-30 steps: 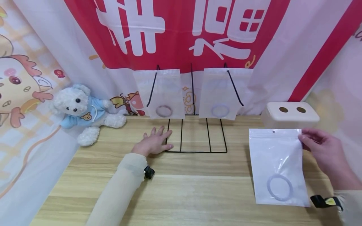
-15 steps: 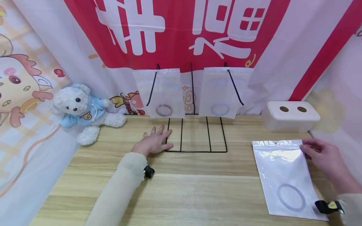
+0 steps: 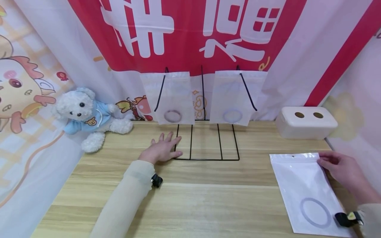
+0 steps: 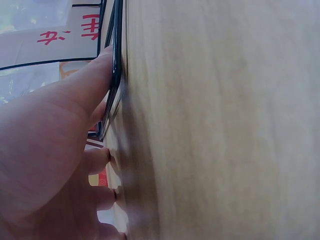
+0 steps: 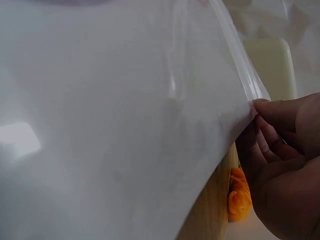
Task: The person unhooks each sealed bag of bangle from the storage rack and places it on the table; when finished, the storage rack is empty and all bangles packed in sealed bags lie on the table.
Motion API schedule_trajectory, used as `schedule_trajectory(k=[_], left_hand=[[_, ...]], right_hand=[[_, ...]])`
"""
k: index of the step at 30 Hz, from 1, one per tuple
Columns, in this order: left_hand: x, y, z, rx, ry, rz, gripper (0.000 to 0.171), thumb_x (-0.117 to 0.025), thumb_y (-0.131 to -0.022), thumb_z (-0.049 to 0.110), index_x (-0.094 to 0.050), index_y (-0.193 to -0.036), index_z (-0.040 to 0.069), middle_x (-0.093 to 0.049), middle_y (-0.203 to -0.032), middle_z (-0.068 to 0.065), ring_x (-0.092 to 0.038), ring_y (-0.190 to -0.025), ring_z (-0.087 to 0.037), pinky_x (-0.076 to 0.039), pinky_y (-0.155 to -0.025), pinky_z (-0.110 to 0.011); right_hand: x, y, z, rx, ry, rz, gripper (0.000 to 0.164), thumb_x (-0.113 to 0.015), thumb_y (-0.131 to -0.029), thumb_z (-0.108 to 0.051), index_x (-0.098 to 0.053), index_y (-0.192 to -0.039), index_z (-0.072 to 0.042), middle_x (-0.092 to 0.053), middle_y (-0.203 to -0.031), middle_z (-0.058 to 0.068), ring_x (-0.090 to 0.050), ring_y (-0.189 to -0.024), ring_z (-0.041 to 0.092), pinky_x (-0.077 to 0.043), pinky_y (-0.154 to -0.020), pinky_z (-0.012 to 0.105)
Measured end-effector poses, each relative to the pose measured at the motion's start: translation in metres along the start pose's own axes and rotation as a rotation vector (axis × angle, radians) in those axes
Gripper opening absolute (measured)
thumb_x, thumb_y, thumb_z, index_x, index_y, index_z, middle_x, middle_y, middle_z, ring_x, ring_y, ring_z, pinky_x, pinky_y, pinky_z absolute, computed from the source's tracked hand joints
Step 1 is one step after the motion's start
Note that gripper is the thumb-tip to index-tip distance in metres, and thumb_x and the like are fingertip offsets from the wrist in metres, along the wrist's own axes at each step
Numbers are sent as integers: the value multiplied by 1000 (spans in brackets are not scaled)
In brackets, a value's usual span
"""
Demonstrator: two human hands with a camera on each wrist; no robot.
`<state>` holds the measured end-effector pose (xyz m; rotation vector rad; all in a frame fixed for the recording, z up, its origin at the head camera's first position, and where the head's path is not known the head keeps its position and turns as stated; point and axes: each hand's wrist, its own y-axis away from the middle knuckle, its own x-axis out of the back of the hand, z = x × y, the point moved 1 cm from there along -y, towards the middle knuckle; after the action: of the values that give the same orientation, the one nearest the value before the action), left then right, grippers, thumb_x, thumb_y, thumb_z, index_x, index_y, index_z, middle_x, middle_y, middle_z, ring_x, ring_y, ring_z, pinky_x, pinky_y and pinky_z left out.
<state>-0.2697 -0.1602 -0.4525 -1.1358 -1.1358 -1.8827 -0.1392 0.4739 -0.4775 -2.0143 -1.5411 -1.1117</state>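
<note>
At the right of the head view, my right hand (image 3: pixel 345 170) pinches the top right corner of a white zip bag (image 3: pixel 300 178). A pale ring-shaped bangle (image 3: pixel 315 212) shows through the bag's lower part. The right wrist view has the thumb and fingers gripping that corner of the bag (image 5: pixel 150 125). My left hand (image 3: pixel 160 149) lies with fingers spread on the left front corner of a black wire rack (image 3: pixel 208 160). In the left wrist view its thumb (image 4: pixel 85 82) presses on the rack's wire (image 4: pixel 117 45), other fingertips touching the tabletop.
Two more zip bags hang on the rack's hooks, a left bag (image 3: pixel 175 96) and a right bag (image 3: pixel 230 96), each with a ring inside. A plush bear (image 3: pixel 95 115) sits at the left. A white box with two holes (image 3: pixel 306 124) stands back right on the wooden table (image 3: pixel 202 211).
My right hand has lowered and drawn the bag toward me and slightly right, uncovering the white box's front. The left hand has stayed on the rack.
</note>
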Motion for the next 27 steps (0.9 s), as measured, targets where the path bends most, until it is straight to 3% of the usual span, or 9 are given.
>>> schedule_trajectory(k=[5,12,16,27], left_hand=[[1,1,1,2,6,1,80,-50,-109,63,-21,-175,28,-4,-183,-18,-2,-164,-59,-7,-122,-88],[2,2,1,4,8,2,80,-51,-109,62,-20,-175,28,-4,-183,-18,-2,-164,-59,-7,-122,-88],[2,2,1,1,8,1,80,-51,-109,62,-21,-175,28,-5,-183,-19,-2,-164,-59,-7,-122,-88],[1,3,-1,-8,7,2,80,-50,-109,62,-21,-175,28,-5,-182,-20,-3,-163,-61,-7,-120,-89]], right_hand=[[0,-3,4,5,38,17,41,-67,-108,-14,-61,-138,13,-66,-125,39,-67,-94,34,-53,-59,16],[0,-5,2,-96,39,-25,46,-68,-107,-13,-57,-143,12,-61,-131,40,-66,-99,40,-53,-61,16],[-1,-6,-1,-103,52,-37,44,-68,-107,-11,-57,-143,13,-62,-129,40,-65,-98,40,-55,-62,19],[-2,-6,-7,-24,115,-10,36,-69,-105,-6,-63,-133,16,-66,-120,40,-67,-94,41,-63,-68,35]])
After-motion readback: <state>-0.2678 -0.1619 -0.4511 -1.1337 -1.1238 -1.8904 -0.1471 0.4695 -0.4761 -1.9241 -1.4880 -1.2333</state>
